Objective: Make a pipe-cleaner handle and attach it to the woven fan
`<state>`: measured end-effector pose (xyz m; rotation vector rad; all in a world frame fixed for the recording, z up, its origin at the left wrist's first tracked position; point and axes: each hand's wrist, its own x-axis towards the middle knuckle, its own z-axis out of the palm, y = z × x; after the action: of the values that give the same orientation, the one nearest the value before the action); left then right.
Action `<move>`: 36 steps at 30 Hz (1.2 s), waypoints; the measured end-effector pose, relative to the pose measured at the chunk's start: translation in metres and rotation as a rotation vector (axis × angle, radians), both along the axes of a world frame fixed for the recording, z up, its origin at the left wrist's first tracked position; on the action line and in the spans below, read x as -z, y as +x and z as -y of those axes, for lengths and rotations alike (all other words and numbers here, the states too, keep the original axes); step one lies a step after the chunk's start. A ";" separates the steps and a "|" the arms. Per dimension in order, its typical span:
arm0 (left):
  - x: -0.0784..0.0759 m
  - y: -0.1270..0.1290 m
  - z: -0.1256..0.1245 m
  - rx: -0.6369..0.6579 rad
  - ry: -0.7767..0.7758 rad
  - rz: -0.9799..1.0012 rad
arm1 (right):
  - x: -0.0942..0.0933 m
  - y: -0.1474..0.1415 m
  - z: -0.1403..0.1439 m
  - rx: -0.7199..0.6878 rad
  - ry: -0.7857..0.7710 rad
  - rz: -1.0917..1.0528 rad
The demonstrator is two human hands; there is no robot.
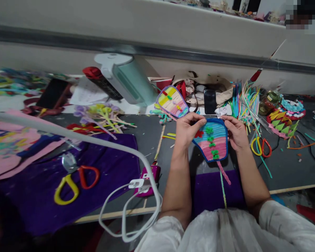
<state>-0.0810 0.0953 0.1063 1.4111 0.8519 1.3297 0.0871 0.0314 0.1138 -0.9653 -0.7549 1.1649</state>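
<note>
1. Nearest us, the front table edge (pixel 291 189) runs between the body and the work; a purple cloth (pixel 215 192) lies below the forearms.
2. A pink stem (pixel 224 173) hangs from the lower rim of the striped panel (pixel 220 146), which is held up above the table, between both hands.
3. We judge the panel light, fuzzy and non-slip, springy rather than rigid (it looks built from pipe cleaners). The green trim (pixel 214 154) seems the fragile part; the blue rim appears the sounder place to take hold.
4. We find the left hand (pixel 190 127) pinching the panel's upper left rim, thumb against fingers, and the right hand (pixel 235 131) pinching its upper right corner.
5. Sideways room, we note, is bounded by small scissors (pixel 261 145) beside the right forearm and by a magenta device (pixel 154 175) and white cable (pixel 120 146) on the left.
6. Beyond, a second panel (pixel 172 101) sits just behind the left hand; a dark phone (pixel 210 101) leans against a cream bag (pixel 228 90), limiting forward reach.
</note>
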 end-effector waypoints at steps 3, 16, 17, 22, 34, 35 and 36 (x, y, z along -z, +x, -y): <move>0.001 0.000 0.000 0.002 -0.008 0.002 | 0.001 0.000 0.000 -0.005 -0.008 0.019; -0.001 0.004 0.004 -0.118 0.065 -0.105 | 0.005 0.009 -0.003 0.163 0.142 0.547; -0.002 0.004 0.005 -0.126 0.080 -0.132 | 0.003 0.011 -0.004 0.182 0.170 0.638; -0.009 0.003 0.010 -0.127 0.115 -0.232 | -0.006 0.018 -0.008 0.261 0.333 1.007; -0.011 0.002 0.012 -0.078 0.062 -0.196 | 0.005 0.013 -0.009 0.500 0.312 0.983; -0.011 0.002 0.011 -0.064 0.062 -0.188 | 0.005 0.013 -0.009 0.509 0.312 0.974; -0.010 0.002 0.011 -0.054 0.063 -0.183 | 0.004 0.012 -0.009 0.515 0.316 0.963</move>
<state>-0.0792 0.0841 0.1165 1.5877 0.9819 1.2915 0.0994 0.0409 0.1096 -1.3401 -1.2934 0.0641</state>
